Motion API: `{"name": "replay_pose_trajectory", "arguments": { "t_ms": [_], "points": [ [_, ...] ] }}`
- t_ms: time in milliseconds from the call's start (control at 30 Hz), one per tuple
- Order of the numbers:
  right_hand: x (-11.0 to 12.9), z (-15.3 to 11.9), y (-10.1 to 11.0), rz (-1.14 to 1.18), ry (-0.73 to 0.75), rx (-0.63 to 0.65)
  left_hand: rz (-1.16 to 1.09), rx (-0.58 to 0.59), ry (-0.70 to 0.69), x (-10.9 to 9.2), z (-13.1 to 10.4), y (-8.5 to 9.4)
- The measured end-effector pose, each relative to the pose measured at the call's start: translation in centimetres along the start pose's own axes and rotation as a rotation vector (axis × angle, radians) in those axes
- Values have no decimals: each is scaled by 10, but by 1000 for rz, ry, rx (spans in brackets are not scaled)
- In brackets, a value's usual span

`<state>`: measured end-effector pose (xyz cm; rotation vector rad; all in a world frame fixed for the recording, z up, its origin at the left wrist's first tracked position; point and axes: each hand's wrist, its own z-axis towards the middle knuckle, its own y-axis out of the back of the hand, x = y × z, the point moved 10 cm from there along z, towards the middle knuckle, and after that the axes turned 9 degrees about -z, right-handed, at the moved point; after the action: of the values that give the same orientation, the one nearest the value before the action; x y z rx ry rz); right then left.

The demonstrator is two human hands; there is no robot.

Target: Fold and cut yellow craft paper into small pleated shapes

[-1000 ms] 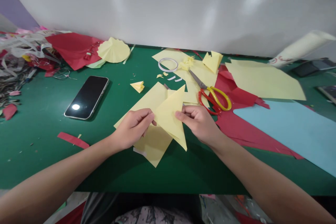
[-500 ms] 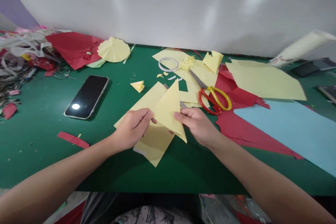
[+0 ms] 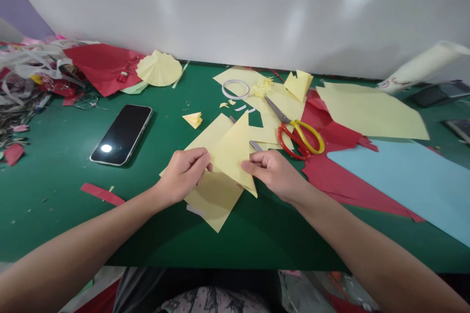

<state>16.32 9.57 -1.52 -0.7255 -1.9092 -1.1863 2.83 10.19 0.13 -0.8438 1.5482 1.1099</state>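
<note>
A pale yellow sheet of paper (image 3: 235,149), folded into a triangle, is held up between my two hands. My left hand (image 3: 188,172) pinches its left corner, thumb on top. On the right edge my right hand (image 3: 270,172) grips it, thumb in front and fingers behind, partly hidden by the fold. Beneath it lies a larger yellow sheet (image 3: 216,210) on the green table, with a small white strip (image 3: 194,210) at its lower left. Scissors (image 3: 297,132) with one red and one yellow handle rest to the right, on yellow and red paper.
A phone (image 3: 123,134) lies at left, near a red paper strip (image 3: 102,194). A tape roll (image 3: 235,89), a small folded yellow piece (image 3: 193,120) and a pleated yellow disc (image 3: 159,68) lie farther back. Blue paper (image 3: 400,171) covers the right side; tangled scraps (image 3: 33,78) fill the far left.
The folded yellow paper and both hands have shifted slightly to the left. Its lower right layers now look closer together. Everything else on the table stays in place.
</note>
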Motion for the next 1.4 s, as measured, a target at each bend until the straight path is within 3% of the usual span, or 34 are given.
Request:
{"name": "replay_pose_trajectory", "arguments": {
  "t_ms": [133,267,467,733,867,1000,1100,1200,1300,1400],
  "points": [
    [7,-2,-11,-169,56,96,-82,107,53,5,1,-10],
    [16,-5,-26,-257,113,193,22,251,32,3,-3,-27],
    [13,-8,-35,-209,94,291,135,196,-8,1,-4,-25],
    [10,-12,-31,93,-61,365,-97,75,139,16,1,-4],
    [10,-10,-24,162,-47,338,-246,34,171,19,4,5],
    [6,-6,-17,178,-46,296,-241,-51,126,13,9,21],
    [3,-1,-3,179,-38,158,-219,-105,95,9,11,29],
    [4,2,10,231,8,16,-192,-71,137,14,9,23],
    [11,1,3,262,60,54,-154,1,167,17,6,9],
    [15,-1,-5,139,49,76,-40,5,134,15,2,2]
  ]
}}
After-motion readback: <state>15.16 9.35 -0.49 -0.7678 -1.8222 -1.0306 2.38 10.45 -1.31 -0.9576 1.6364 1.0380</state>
